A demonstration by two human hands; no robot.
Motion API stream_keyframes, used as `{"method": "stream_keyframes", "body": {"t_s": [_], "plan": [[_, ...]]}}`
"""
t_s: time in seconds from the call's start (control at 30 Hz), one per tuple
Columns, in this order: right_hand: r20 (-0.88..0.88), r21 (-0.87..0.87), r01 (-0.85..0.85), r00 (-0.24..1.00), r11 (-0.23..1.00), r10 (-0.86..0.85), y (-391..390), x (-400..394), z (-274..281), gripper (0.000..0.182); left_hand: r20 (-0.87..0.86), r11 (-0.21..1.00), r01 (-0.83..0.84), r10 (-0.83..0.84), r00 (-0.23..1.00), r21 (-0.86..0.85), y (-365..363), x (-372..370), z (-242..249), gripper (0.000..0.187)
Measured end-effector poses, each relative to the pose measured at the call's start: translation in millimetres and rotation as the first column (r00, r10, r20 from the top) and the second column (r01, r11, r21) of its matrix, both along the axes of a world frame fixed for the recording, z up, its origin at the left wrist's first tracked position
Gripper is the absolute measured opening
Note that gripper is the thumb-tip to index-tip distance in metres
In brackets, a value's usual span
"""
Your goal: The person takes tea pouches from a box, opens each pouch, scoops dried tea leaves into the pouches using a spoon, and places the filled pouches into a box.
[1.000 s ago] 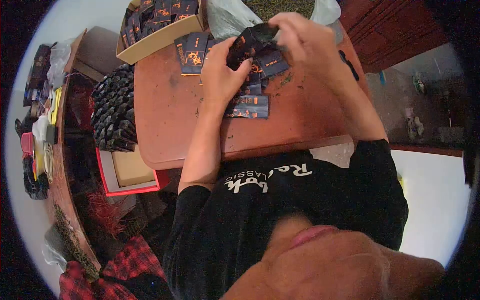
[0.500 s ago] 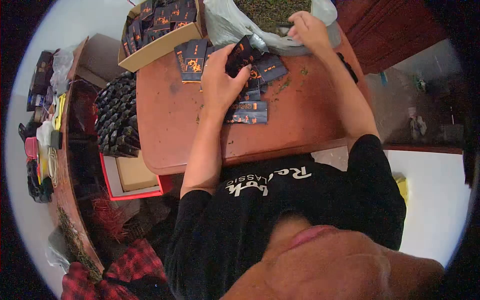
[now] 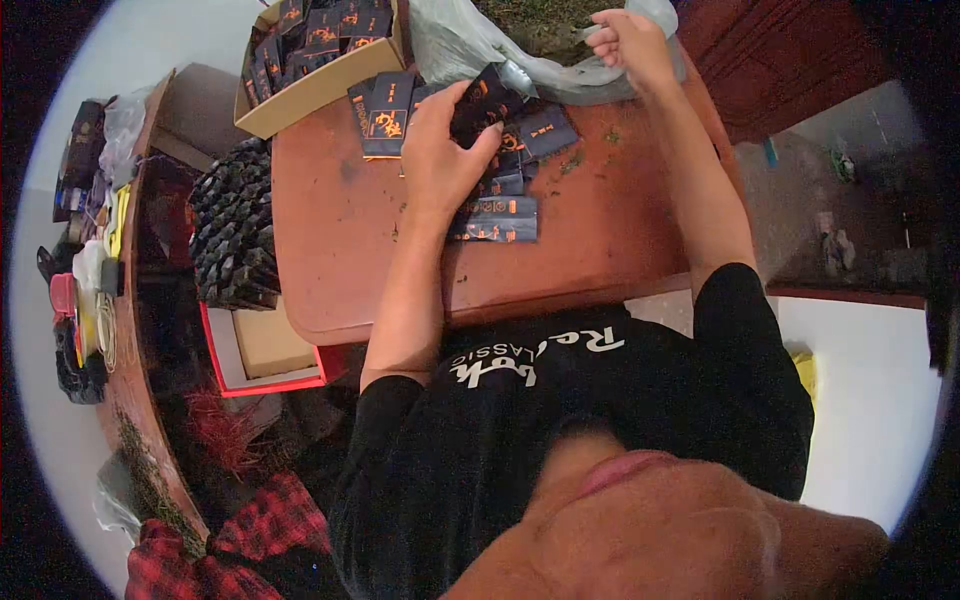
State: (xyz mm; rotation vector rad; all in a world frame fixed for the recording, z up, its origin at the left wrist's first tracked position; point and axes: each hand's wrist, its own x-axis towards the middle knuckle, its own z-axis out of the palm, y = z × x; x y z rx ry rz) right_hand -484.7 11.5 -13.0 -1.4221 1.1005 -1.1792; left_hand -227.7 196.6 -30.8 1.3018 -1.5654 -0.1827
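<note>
My left hand (image 3: 438, 145) is closed around a black tea pouch (image 3: 486, 106) with orange print, holding it tilted up above the table. More flat tea pouches (image 3: 388, 118) lie to the left of this hand, and others (image 3: 541, 133) are under it and to its right. A pouch (image 3: 505, 220) lies on the table nearer to my body. My right hand (image 3: 636, 50) is raised at the edge of a clear plastic bag (image 3: 455, 45) of dark green tea leaves (image 3: 540, 25). Its fingers are curled together, and what they hold, if anything, is too small to make out.
A cardboard box (image 3: 320, 88) full of black pouches sits at the table's back left corner. Loose leaf crumbs dot the reddish table (image 3: 600, 230). Left of it are a stack of dark packets (image 3: 235, 230) and a red-edged box (image 3: 265, 385). A cluttered shelf (image 3: 125, 330) stands farther left.
My right hand has shifted slightly up and to the right, away from over the leaves. My left hand keeps hold of the tea pouch in nearly the same place.
</note>
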Motion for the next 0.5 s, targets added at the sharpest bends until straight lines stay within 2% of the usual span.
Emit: {"method": "stream_keyframes", "body": {"t_s": [0.07,0.17,0.27,0.5], "plan": [[-0.005,0.055,0.073,0.997,0.996,-0.072,22.0,13.2,31.1,0.025,-0.009,1.000,-0.002,0.002,1.000,-0.004,0.2,-0.1,-0.5,0.050],[0.071,0.074,0.032,0.997,0.997,-0.037,30.6,14.0,47.8,0.025,-0.032,1.000,-0.005,0.005,0.999,-0.021,-2.1,-0.4,-3.3,0.049],[0.134,0.088,-0.067,0.989,0.994,0.055,37.3,11.8,60.6,0.026,-0.031,0.999,-0.001,0.000,1.000,-0.042,-3.7,0.1,-4.4,0.049],[0.100,0.093,-0.202,0.976,0.975,0.193,63.3,23.3,83.5,0.025,-0.019,0.999,-0.020,0.019,1.000,-0.044,-3.3,0.5,-3.1,0.048]]}}
